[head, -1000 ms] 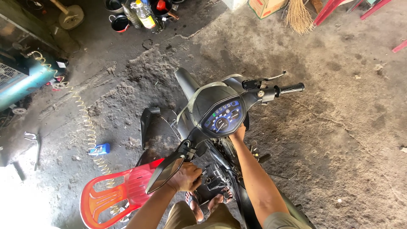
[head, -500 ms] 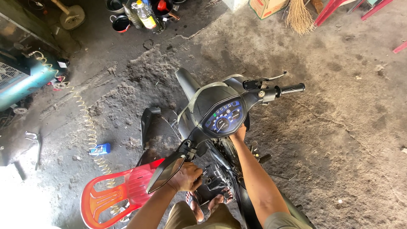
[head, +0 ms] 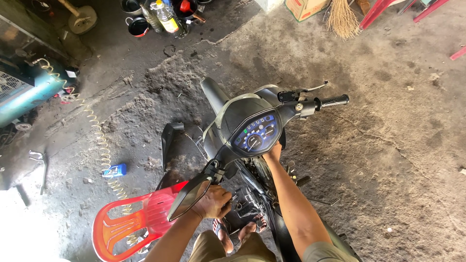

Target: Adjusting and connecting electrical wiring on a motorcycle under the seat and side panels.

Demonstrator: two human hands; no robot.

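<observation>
A black motorbike (head: pixel 242 114) stands under me with its blue-lit speedometer (head: pixel 256 137) facing up and its front fender pointing away. My left hand (head: pixel 212 202) is closed around the left handlebar grip, just behind the dark mirror (head: pixel 190 197). My right hand (head: pixel 273 153) reaches under the speedometer housing toward the steering column; its fingers are hidden there. The right handlebar grip (head: pixel 335 101) and brake lever stick out free to the right. My bare feet (head: pixel 238 232) rest by the exposed engine parts.
A red plastic chair (head: pixel 127 224) sits at my lower left. A coiled yellow air hose (head: pixel 99 140) runs to a teal compressor (head: pixel 24 97). A small blue box (head: pixel 114 170) lies on the dirty concrete floor. Bottles and tins (head: pixel 162 14) stand at the back, a broom (head: pixel 342 19) beside a carton.
</observation>
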